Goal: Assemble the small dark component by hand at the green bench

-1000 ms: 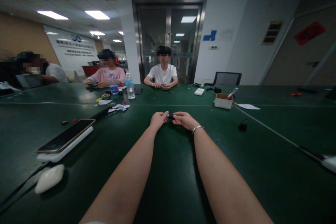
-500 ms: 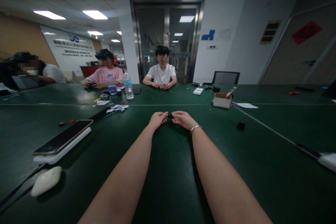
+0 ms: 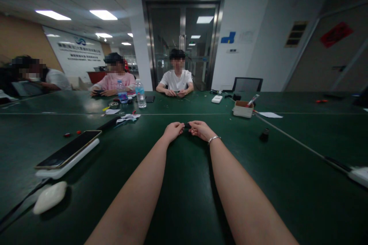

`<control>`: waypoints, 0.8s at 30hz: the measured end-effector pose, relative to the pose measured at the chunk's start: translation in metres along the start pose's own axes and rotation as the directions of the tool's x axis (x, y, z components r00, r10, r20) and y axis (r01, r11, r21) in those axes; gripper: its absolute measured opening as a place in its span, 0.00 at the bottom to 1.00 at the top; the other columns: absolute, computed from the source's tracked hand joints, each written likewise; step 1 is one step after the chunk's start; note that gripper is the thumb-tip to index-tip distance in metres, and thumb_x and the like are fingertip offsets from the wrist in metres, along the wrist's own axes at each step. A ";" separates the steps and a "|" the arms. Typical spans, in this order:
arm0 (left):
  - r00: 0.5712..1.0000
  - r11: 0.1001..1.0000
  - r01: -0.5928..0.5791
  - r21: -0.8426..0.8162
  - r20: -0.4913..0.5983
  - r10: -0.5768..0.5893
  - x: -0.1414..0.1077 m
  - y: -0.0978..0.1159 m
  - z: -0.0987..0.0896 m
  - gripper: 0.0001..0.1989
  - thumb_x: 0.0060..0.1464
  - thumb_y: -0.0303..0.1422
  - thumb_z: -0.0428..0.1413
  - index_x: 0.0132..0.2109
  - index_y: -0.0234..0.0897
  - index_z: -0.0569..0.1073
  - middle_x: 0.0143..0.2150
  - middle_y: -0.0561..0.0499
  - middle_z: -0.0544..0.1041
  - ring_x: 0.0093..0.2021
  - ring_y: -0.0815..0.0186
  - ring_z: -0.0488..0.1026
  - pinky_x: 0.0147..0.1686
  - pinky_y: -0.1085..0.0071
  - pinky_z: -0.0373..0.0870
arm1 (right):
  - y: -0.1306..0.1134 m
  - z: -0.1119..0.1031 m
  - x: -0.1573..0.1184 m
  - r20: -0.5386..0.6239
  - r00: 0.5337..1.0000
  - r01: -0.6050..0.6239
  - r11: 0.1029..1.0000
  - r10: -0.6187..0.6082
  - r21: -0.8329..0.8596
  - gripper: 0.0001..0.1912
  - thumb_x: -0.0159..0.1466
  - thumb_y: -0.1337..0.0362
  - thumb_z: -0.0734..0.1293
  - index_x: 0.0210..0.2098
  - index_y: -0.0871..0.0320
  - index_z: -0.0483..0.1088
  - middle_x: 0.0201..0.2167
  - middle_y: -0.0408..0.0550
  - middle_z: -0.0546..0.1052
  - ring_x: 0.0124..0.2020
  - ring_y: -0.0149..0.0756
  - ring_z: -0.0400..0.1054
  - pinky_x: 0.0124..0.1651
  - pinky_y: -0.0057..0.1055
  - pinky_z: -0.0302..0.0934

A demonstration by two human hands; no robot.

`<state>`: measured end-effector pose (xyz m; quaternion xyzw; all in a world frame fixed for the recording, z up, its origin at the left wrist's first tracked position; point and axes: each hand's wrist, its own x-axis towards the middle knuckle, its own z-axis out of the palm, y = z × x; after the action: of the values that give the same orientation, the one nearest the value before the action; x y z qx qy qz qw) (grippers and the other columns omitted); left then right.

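Both my arms reach out over the dark green table (image 3: 184,183). Between my fingertips is a small black object (image 3: 187,125), too small to identify. My left hand (image 3: 173,131) pinches its left end, fingers closed. From the other side, my right hand (image 3: 201,130) pinches its right end, with a silver bracelet (image 3: 214,139) on the wrist. Fingers and thumbs cover most of the object. Another small black item (image 3: 264,134) stands on the table to the right of my hands.
Left lie a phone (image 3: 69,149) on a white block, a pale mouse-shaped object (image 3: 51,198) and crumpled paper (image 3: 128,118). Beyond stand water bottles (image 3: 140,95). A small box (image 3: 243,109) with a pen-like item sits right. Several people with headgear sit across the table.
My hands stay in nearly the same place, still pinching the black object, which shows slightly more between the fingertips. The view has shifted very slightly.
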<state>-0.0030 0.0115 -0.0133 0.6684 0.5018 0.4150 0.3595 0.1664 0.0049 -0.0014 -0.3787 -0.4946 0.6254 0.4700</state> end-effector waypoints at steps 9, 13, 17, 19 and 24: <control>1.000 0.985 -0.004 0.173 -0.021 0.007 -0.004 0.005 -0.005 0.26 0.53 0.51 0.42 0.25 0.35 0.70 0.19 0.52 0.68 0.21 0.69 0.62 0.24 0.74 0.56 | -0.002 0.001 -0.007 0.082 0.996 0.042 0.998 -0.045 0.042 0.09 0.58 0.72 0.67 0.39 0.62 0.70 0.21 0.44 0.73 0.20 0.25 0.67 0.24 0.21 0.66; 0.998 0.976 0.040 0.215 -0.059 -0.028 -0.003 0.009 -0.003 0.25 0.54 0.50 0.41 0.27 0.35 0.71 0.24 0.50 0.70 0.23 0.66 0.63 0.24 0.72 0.53 | -0.001 0.001 -0.007 0.108 0.991 0.074 0.996 -0.080 0.054 0.10 0.56 0.72 0.68 0.39 0.62 0.70 0.24 0.45 0.74 0.21 0.25 0.67 0.26 0.23 0.66; 0.995 0.976 0.082 0.204 -0.074 -0.068 -0.001 0.011 -0.002 0.26 0.55 0.49 0.40 0.25 0.35 0.70 0.21 0.50 0.69 0.22 0.66 0.62 0.23 0.71 0.52 | 0.000 0.001 -0.007 0.120 0.986 0.108 0.993 -0.114 0.055 0.13 0.55 0.72 0.69 0.40 0.61 0.69 0.25 0.43 0.73 0.21 0.25 0.67 0.26 0.24 0.66; 0.994 0.979 0.094 0.181 -0.073 -0.082 0.000 0.011 -0.002 0.26 0.55 0.49 0.41 0.23 0.35 0.69 0.19 0.50 0.68 0.21 0.66 0.61 0.23 0.71 0.52 | 0.001 0.002 -0.007 0.117 0.985 0.125 0.991 -0.130 0.047 0.13 0.54 0.71 0.70 0.40 0.60 0.69 0.24 0.42 0.71 0.20 0.25 0.67 0.25 0.24 0.65; 0.993 0.981 0.113 0.156 -0.059 -0.105 0.004 0.012 -0.002 0.25 0.54 0.49 0.43 0.20 0.36 0.68 0.16 0.52 0.65 0.20 0.67 0.60 0.22 0.71 0.52 | 0.002 0.001 -0.006 0.121 0.982 0.144 0.989 -0.147 0.034 0.14 0.53 0.70 0.70 0.40 0.59 0.69 0.23 0.40 0.69 0.20 0.25 0.66 0.25 0.25 0.63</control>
<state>-0.0001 0.0122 -0.0006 0.6558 0.5780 0.3701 0.3145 0.1663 -0.0014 -0.0030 -0.2962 -0.5409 0.6177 0.4880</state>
